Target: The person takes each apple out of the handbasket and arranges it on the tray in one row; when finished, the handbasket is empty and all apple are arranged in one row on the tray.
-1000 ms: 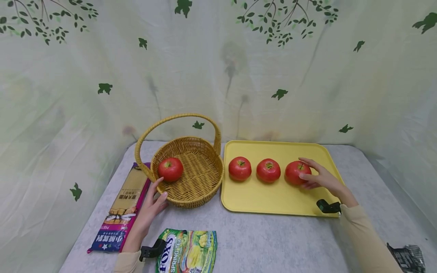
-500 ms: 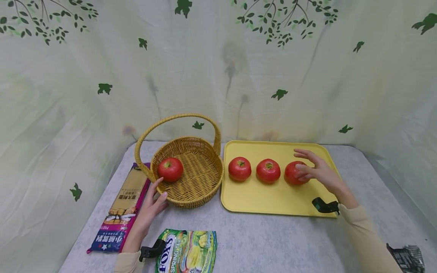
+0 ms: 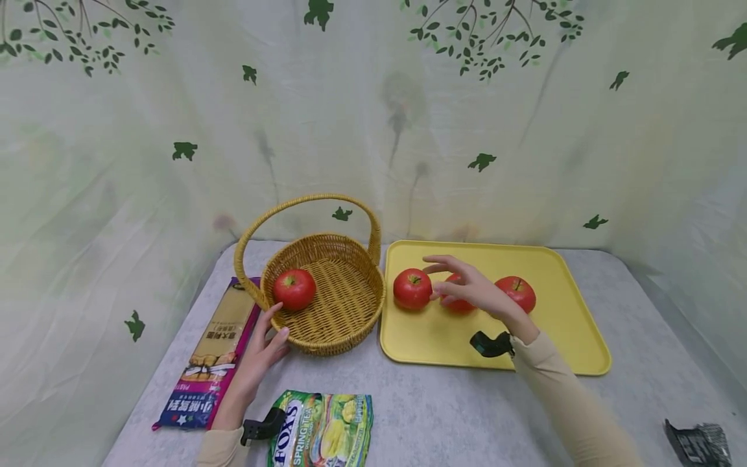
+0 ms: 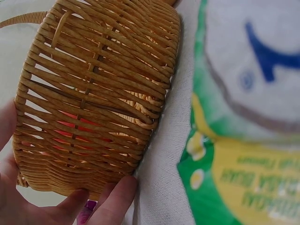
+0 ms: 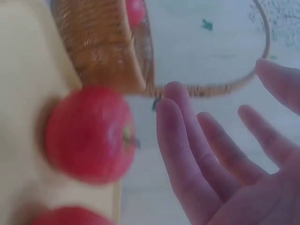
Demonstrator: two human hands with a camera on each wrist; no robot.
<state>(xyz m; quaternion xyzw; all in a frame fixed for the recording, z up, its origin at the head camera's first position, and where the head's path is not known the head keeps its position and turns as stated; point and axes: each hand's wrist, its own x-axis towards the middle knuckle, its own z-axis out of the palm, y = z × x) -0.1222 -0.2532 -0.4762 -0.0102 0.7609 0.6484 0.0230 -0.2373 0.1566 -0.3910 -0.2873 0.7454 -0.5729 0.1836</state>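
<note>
A wicker basket (image 3: 344, 292) with a tall arched handle stands left of the middle, one red apple (image 3: 294, 289) inside it. My left hand (image 3: 262, 353) rests on the basket's near left side; in the left wrist view its spread fingers (image 4: 119, 199) touch the woven wall. My right hand (image 3: 469, 285) hovers over the yellow tray (image 3: 443, 340), fingers apart and holding nothing. It partly covers the middle apple (image 3: 461, 305). Its fingertips are close to the left apple (image 3: 412, 289), also seen as an apple (image 5: 91, 136) in the right wrist view. The right apple (image 3: 516, 294) lies behind the wrist.
A long pasta packet (image 3: 210, 357) lies left of the basket, partly behind my left forearm. The green FOX'S candy bag (image 3: 323, 428) is at the near edge. A crumpled black wrapper (image 3: 697, 444) lies at the near right. A leaf-printed curtain (image 3: 373, 130) hangs behind the table.
My right hand has left the right apple and moved left across the tray to the middle and left apples. The left hand and basket stay in place.
</note>
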